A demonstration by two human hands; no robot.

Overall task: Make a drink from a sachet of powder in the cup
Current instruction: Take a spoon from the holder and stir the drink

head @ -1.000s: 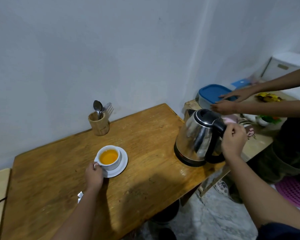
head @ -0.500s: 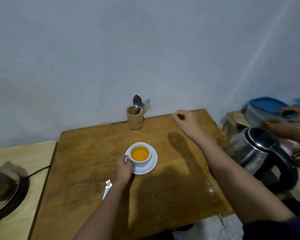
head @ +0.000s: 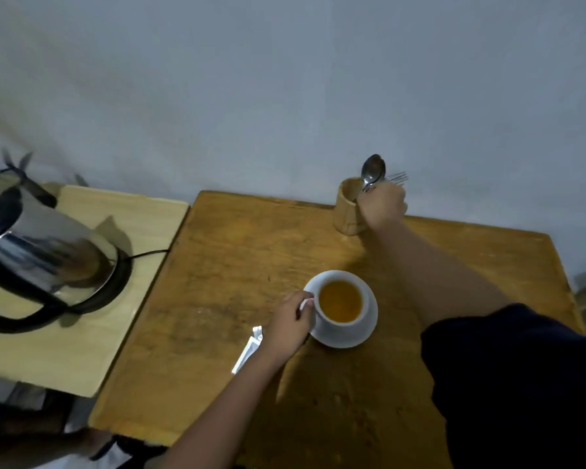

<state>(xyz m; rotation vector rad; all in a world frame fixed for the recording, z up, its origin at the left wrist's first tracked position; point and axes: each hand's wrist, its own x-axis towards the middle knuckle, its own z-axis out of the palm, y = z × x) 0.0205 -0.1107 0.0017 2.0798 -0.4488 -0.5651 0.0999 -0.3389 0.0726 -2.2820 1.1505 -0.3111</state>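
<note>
I am keeping my left hand (head: 290, 324) closed on the handle of the white ceramic cup (head: 339, 307), which is sitting upright on its round white saucer (head: 369, 324) on the worn brown wooden counter (head: 237, 272). The cup is holding an orange drink, filled close to the rim. Just beside my left wrist, on the side away from the cup, the torn white paper sachet (head: 249, 348) is lying flat on the counter.

Beyond the cup, against the grey wall (head: 285, 79), the small round wooden cutlery holder (head: 347, 208) is standing upright. I am reaching my right hand (head: 383, 204) to it, with my fingers closed around the stem of the shiny metal spoon (head: 372, 171), whose bowl is sticking up above the holder's rim. A metal fork (head: 397, 178) is showing its tines just behind my knuckles; I cannot tell whether my fingers are touching it.

To the left of the cup, well apart from it, a stainless steel electric kettle with a black handle (head: 38, 255) is resting on a paler wooden surface (head: 65, 350) that is butting against the counter's edge.
</note>
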